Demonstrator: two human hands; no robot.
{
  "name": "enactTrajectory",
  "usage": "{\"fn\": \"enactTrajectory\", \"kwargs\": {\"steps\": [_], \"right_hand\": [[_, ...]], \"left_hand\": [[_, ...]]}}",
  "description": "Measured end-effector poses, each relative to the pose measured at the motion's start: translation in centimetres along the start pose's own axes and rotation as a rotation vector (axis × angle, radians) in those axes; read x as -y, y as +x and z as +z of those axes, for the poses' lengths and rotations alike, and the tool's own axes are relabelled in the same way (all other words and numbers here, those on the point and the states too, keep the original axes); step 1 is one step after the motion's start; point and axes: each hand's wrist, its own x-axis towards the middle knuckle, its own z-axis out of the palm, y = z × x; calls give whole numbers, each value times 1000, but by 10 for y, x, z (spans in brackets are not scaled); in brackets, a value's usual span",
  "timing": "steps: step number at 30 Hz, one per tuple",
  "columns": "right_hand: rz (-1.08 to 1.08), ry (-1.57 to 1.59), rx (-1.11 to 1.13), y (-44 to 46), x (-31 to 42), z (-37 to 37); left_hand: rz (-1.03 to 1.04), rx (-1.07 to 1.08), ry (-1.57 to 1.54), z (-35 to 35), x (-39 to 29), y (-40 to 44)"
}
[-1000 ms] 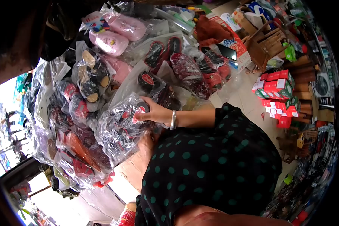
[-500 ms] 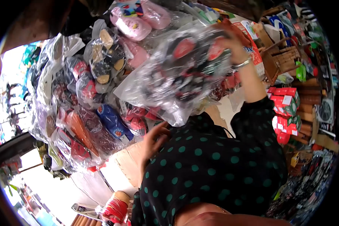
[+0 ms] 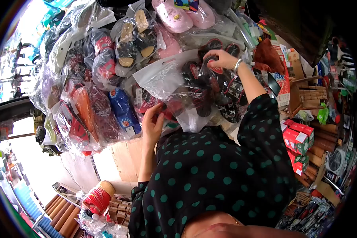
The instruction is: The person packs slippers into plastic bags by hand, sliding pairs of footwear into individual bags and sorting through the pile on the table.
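Observation:
My right hand [image 3: 224, 60], with a silver bangle at the wrist, grips the upper end of a clear plastic bag holding dark shoes with red oval insole labels [image 3: 194, 71]. The bag's loose plastic [image 3: 159, 79] spreads to the left over other bagged footwear. My left hand [image 3: 153, 122] is raised beside red bagged shoes [image 3: 146, 99], its fingers loosely bent and apart from the thumb, with nothing visible between them. A blue bagged pair [image 3: 123, 109] lies to its left.
Pink clogs [image 3: 174, 18] and sandals with tan insoles [image 3: 127, 47] lie at the top of the pile. Red boxes [image 3: 298, 139] are stacked at the right. A cardboard box [image 3: 127, 158] stands below the pile, with a red string spool [image 3: 98, 197] lower left.
The bag of dark shoes moved up and right with my right hand and now lies lower against the pile. My left hand came away from the bag. The view has shifted.

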Motion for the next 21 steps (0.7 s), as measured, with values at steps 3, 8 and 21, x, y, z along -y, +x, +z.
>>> {"fn": "enactTrajectory", "kwargs": {"steps": [3, 8, 21], "right_hand": [[19, 230, -71, -7, 25, -25], [118, -671, -322, 1, -29, -4], [-500, -573, -331, -9, 115, 107]], "left_hand": [[49, 27, 71, 5, 3, 4], [-18, -87, -67, 29, -3, 15], [510, 347, 421, 130, 25, 78]]}}
